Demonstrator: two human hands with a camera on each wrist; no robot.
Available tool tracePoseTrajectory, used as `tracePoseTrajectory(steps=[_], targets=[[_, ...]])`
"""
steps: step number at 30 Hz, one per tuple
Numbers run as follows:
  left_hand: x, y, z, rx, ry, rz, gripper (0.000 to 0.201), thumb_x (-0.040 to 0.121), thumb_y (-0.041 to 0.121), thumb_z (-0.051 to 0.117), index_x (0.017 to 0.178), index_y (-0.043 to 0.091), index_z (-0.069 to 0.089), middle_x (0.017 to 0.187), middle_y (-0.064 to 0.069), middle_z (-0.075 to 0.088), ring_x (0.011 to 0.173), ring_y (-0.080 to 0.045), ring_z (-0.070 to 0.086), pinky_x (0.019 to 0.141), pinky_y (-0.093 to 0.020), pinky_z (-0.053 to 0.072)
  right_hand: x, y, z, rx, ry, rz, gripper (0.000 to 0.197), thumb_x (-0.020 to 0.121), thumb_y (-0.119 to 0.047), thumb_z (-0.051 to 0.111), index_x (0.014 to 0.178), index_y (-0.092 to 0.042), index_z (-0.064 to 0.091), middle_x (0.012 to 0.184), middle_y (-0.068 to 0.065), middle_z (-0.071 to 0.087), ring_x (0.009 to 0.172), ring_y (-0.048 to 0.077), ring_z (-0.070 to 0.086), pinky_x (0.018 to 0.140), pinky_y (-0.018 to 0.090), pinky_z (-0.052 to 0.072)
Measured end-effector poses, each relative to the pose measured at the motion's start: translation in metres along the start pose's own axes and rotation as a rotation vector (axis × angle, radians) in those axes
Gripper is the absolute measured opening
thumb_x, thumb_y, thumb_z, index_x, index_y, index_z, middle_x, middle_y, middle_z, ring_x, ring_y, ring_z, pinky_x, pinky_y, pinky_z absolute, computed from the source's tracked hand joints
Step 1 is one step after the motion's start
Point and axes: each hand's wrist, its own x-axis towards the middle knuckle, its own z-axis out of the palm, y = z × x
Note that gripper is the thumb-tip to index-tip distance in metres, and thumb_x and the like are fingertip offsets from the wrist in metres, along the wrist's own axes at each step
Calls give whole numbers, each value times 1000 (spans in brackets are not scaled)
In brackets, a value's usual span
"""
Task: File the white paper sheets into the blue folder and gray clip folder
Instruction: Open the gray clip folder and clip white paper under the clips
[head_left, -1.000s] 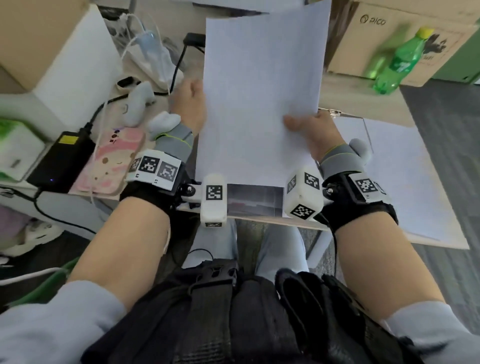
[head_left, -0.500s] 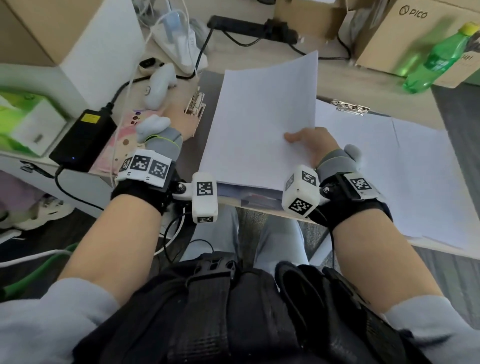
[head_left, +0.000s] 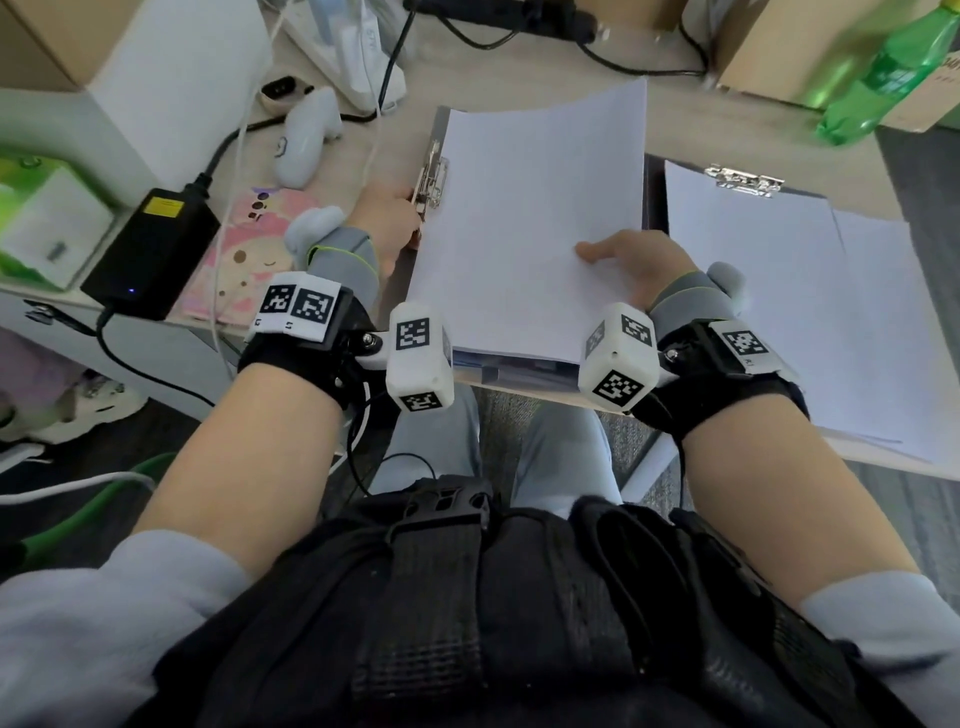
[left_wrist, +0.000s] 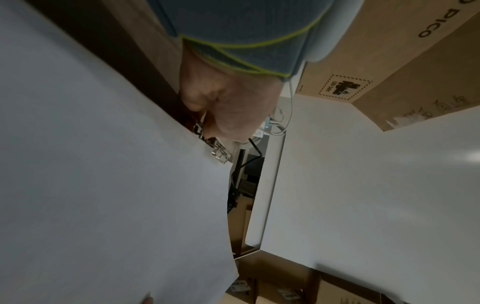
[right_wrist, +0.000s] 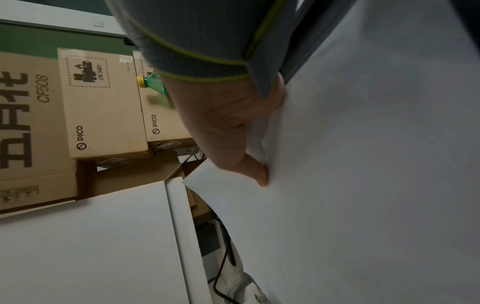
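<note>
A stack of white paper sheets (head_left: 524, 218) lies flat on a folder (head_left: 440, 120) in front of me. The folder has a metal clip (head_left: 432, 179) on its left edge. My left hand (head_left: 408, 210) pinches that clip; in the left wrist view its fingers (left_wrist: 207, 123) curl around the clip (left_wrist: 219, 153) beside the paper sheets (left_wrist: 103, 174). My right hand (head_left: 602, 254) holds the stack's right edge, thumb on top. In the right wrist view the thumb (right_wrist: 259, 174) presses on the paper sheets (right_wrist: 363, 164). The folder's colour is mostly hidden by the paper.
To the right lies a second clip board (head_left: 653, 202) with a top clip (head_left: 743, 179) and white sheets (head_left: 779, 312). On the left are a black power adapter (head_left: 150, 249), a pink pad (head_left: 244, 260), a white controller (head_left: 306, 140) and cables. A green bottle (head_left: 883, 73) and cardboard boxes stand behind.
The paper stack, held upright a second ago, has come down flat onto the folder. My left hand let go of the paper and took hold of the metal clip.
</note>
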Motion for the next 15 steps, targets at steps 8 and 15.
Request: tracePoseTrajectory(steps=[8,15], targets=[[-3,-5,-4,-235,-44,-72,40,85,-17,34,77,11,62,52,6,66,46,-9,56,46,-18,42,-4,3,1,44,0,19,35,82,-21,71,110,-10,55,80,-3,47,70,15,46,81,35,41],[-7,-10,-8,-143,-146,-69,36,59,-10,52,79,16,66,80,-6,62,84,-23,50,78,-33,39,-5,2,3,16,-18,30,47,75,-23,75,115,-3,61,86,3,56,81,25,55,86,41,48]])
